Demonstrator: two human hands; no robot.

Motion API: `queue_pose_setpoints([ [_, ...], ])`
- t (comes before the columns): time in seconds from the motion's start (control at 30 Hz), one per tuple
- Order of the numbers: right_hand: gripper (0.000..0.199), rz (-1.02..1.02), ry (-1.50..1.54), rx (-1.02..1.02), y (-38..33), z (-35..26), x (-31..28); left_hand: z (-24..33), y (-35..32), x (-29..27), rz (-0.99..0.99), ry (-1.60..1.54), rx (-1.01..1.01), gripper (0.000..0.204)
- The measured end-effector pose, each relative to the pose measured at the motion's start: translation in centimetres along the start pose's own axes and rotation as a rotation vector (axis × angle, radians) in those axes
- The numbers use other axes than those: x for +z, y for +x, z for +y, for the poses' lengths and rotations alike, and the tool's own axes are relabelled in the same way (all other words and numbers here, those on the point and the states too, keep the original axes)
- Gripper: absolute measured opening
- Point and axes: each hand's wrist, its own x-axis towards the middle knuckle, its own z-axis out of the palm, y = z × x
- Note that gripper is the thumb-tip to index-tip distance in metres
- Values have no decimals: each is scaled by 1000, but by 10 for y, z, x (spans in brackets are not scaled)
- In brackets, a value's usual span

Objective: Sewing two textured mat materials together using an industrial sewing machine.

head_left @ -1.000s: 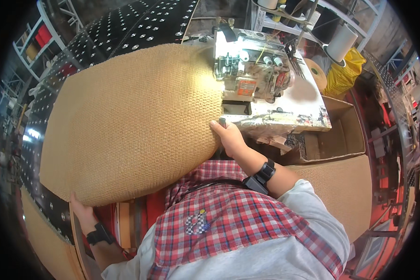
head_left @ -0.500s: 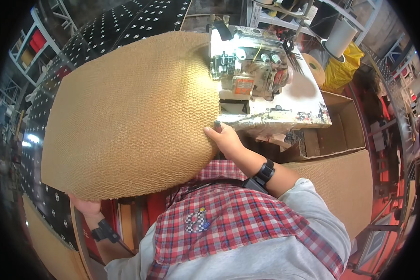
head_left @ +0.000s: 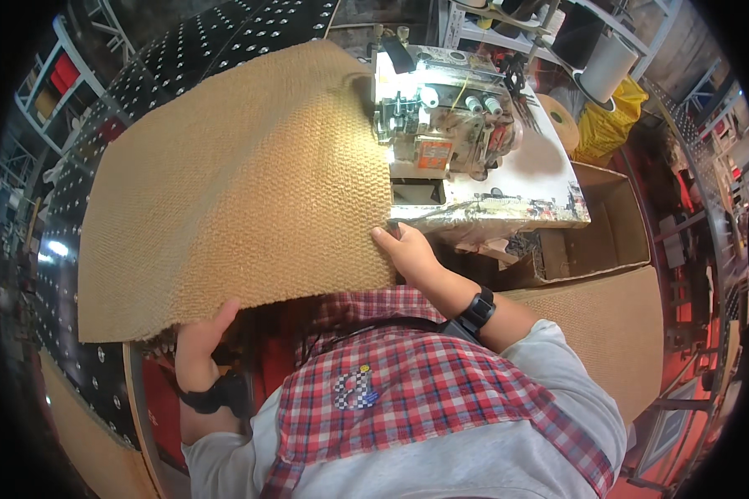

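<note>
A large tan woven mat (head_left: 258,191) spreads across the left and middle, its right edge running along an industrial sewing machine (head_left: 449,112) with a lit lamp. My left hand (head_left: 208,333) grips the mat's near edge, thumb along the edge and fingers hidden beneath. At the near right corner, my right hand (head_left: 409,252) pinches the mat with the thumb on top. A small dark object (head_left: 394,226) shows by the right fingers; I cannot make out its kind. A soft fold runs slantwise across the mat.
The machine stands on a worn white table (head_left: 541,179). An open cardboard box (head_left: 603,220) sits at its right, above another tan sheet (head_left: 607,333). Behind are a thread cone (head_left: 609,68) and a yellow bag (head_left: 612,121). A black studded table (head_left: 250,33) lies under and beyond the mat.
My left hand has moved right and farther from me along the near edge, pushing the mat's near side forward so that it folds. My right hand has barely shifted.
</note>
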Motion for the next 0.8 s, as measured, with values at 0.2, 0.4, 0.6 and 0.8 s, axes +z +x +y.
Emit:
queue_pose_setpoints([
  [0.2,23,-33,62,68,-1,-5,-6,23,43,7,46,111,95,45],
  [0.4,24,-64,119,85,-3,-14,-11,32,80,10,111,290,185,47],
  [0.6,23,-82,111,64,-4,-9,-14,38,120,15,168,497,308,47],
  [0.8,23,-90,134,65,-1,-5,-17,37,170,22,226,637,384,51],
])
